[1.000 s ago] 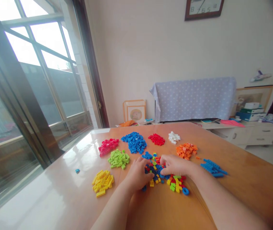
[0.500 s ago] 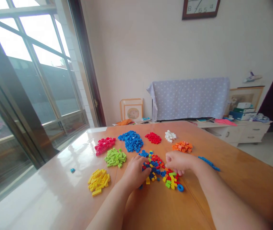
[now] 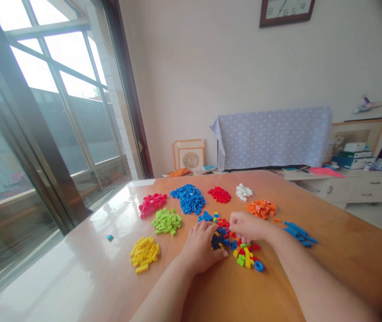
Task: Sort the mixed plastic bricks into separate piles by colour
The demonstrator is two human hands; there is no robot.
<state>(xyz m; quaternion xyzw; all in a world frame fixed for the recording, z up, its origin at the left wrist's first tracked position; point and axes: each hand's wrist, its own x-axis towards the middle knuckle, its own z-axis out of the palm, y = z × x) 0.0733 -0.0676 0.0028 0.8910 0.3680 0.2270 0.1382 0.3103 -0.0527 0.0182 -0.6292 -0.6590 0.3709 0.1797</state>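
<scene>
On a glossy brown wooden surface [image 3: 224,290], a loose heap of mixed plastic building pieces [image 3: 223,231] in blue, red, yellow and green lies between the two hands, well in from the left and right edges. The left hand [image 3: 204,246] is half open and cupped against the heap's left side, thumb well apart from the fingers, with no piece visibly gripped. The right hand [image 3: 246,226] is bent over the heap's right side, its fingers curled down; whether they pinch a piece cannot be told. A blue plastic ring [image 3: 258,266] lies at the end of the heap nearest the right forearm. Toward the left edge are yellow plastic bricks [image 3: 145,255] and lime-green plastic bricks [image 3: 166,222], with pinkish-red plastic pieces [image 3: 152,205] nearest the far left corner. Round blue plastic pieces [image 3: 189,199], red plastic pieces [image 3: 219,194] and white plastic pieces [image 3: 244,192] sit along the far edge. Orange plastic bricks [image 3: 261,209] and long blue plastic pieces [image 3: 299,234] lie toward the right edge.
</scene>
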